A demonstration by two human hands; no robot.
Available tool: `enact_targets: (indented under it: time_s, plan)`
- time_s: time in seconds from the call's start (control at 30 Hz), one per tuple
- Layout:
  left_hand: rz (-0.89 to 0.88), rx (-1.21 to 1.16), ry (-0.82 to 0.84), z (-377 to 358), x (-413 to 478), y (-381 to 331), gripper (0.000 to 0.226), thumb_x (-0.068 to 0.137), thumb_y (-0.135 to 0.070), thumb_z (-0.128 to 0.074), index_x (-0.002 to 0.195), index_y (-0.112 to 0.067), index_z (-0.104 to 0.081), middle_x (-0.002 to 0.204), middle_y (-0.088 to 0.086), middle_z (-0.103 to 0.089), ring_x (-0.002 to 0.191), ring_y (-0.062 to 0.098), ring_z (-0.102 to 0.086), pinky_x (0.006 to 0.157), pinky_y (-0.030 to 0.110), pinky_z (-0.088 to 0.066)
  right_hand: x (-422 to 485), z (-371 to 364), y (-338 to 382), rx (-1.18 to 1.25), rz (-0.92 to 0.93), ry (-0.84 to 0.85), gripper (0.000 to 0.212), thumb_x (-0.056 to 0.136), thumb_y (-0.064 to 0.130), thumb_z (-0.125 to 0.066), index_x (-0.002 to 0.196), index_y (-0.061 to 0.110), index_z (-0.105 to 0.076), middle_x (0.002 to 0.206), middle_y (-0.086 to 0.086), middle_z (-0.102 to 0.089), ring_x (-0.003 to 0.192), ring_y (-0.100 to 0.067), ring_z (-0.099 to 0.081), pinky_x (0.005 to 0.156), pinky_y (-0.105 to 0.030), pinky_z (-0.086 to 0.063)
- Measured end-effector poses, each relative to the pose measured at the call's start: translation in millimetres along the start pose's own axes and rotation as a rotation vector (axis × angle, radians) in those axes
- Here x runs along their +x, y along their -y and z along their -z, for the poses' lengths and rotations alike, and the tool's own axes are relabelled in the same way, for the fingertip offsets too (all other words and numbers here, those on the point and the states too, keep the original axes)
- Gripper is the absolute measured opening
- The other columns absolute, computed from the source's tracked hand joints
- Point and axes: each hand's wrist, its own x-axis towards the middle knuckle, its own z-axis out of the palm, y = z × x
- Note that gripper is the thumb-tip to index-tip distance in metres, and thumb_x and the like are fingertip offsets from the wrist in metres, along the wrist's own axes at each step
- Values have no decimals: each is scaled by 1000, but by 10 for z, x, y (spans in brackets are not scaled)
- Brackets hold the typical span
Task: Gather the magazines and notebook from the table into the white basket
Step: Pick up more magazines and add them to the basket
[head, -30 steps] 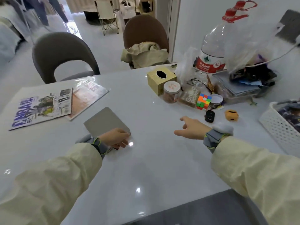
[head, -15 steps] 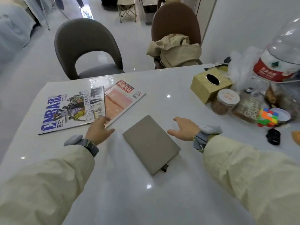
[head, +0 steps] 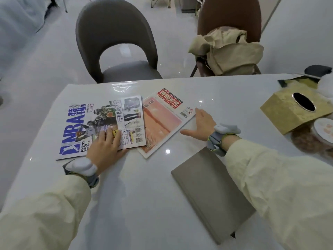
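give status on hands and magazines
Left hand flat on NBA magazine. Right hand open at edge of pink magazine. Notebook lies unheld on table, basket out of view.

Under left hand [head: 104, 149]: blue-titled NBA magazine [head: 100, 125]. Beside right hand [head: 201, 126]: pink, red-bannered magazine [head: 162, 121]. Beneath right sleeve: plain taupe notebook [head: 209, 192].

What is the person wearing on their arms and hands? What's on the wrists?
The left sleeve and right sleeve are loose, long and pale yellow. The left wrist strap and right wrist strap are grey with a white padded lump on top. The left hand and right hand are bare, no gloves.
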Motion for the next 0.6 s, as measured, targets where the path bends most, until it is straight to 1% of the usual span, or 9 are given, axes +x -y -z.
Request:
enact_targets:
  time_s: [0.03,0.1,0.13,0.2,0.3,0.4,0.47,0.53,0.6]
  plan:
    - [-11,8,25,-27,26,10,97,86,-58,16,141,10,-26,140,40,-33,125,51,-40,100,55,-41,113,4,26,6,-35,-15,94,71,62,-66,135,5,-28,134,-15,-41,123,-31,-40,105,-45,-36]
    - [14,-16,63,-96,68,41,64,99,-34,1,143,10,-10,145,40,-21,132,52,-31,104,54,-37,315,-21,109,-12,-79,-40,91,67,67,-66,126,6,-35,124,-14,-47,114,-29,-44,99,-41,-40]
    - [18,-36,44,-96,67,40,53,101,-22,-8,143,10,-10,146,39,-20,132,52,-31,103,54,-39,387,-32,139,-46,-88,-55,91,65,70,-65,124,7,-37,121,-14,-47,112,-29,-44,97,-39,-40]
    - [4,-30,-41,-43,46,56,46,101,-12,-30,140,11,-26,139,41,-34,122,52,-45,90,52,-51,519,-61,179,-114,-105,-89,93,61,75,-63,121,7,-39,119,-14,-45,111,-29,-42,92,-39,-39]
    - [-15,91,-107,26,12,72,44,82,-4,-68,121,11,-55,114,39,-59,93,49,-64,54,46,-59,609,-47,145,-49,-228,-96,96,55,73,-69,118,6,-41,115,-15,-49,106,-28,-48,84,-37,-45]
    - [-35,81,-139,14,5,103,44,72,-4,-76,112,9,-63,104,34,-65,82,44,-68,45,39,-57,613,-24,90,154,-272,-27,70,59,63,-75,98,11,-48,94,-8,-59,73,-17,-54,54,-27,-40]
    - [-53,61,-190,-14,4,128,45,69,-3,-78,110,7,-65,103,29,-68,80,38,-70,43,34,-54,585,-51,84,124,-260,-4,58,63,63,-72,85,13,-51,91,-8,-60,73,-17,-55,59,-28,-45]
    - [-60,29,-247,-48,-6,156,45,67,-3,-78,109,4,-66,103,25,-69,80,35,-71,41,31,-52,569,-85,133,29,-244,-35,65,64,65,-70,97,11,-55,104,-12,-55,94,-26,-55,82,-37,-49]
    - [-76,0,-300,-73,-30,160,46,64,-4,-80,108,3,-67,103,23,-70,81,34,-71,41,30,-51,536,-65,213,3,-235,-46,68,66,59,-72,108,11,-50,108,-13,-48,103,-29,-50,87,-37,-46]
